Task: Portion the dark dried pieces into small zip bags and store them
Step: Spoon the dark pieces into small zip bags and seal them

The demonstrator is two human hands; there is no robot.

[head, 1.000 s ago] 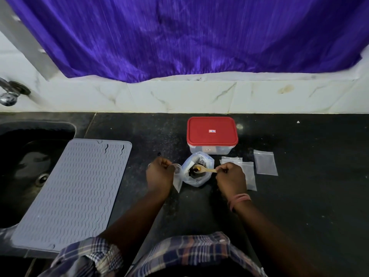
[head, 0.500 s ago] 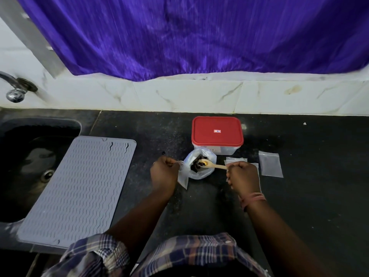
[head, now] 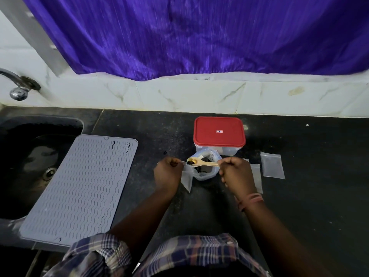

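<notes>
A clear plastic bag [head: 208, 172] with dark dried pieces inside stands open on the black counter, just in front of a red-lidded container [head: 219, 131]. My right hand [head: 234, 172] grips a small wooden spoon [head: 205, 163] whose bowl carries a few dark pieces over the bag's left rim. My left hand [head: 168, 172] pinches the top of a small zip bag [head: 186, 179] that hangs down beside the spoon's bowl. An empty zip bag [head: 272, 165] lies flat to the right, and another zip bag [head: 256, 176] shows partly behind my right hand.
A grey ribbed mat [head: 79, 188] lies left of my hands, overlapping a dark sink [head: 24, 156] with a tap [head: 18, 84] above it. A white marble backsplash [head: 179, 94] and purple curtain [head: 199, 37] close the back.
The spoon has come up out of the big bag and moved left toward the small zip bag, now loaded with dark pieces. The camera view has shifted slightly.
</notes>
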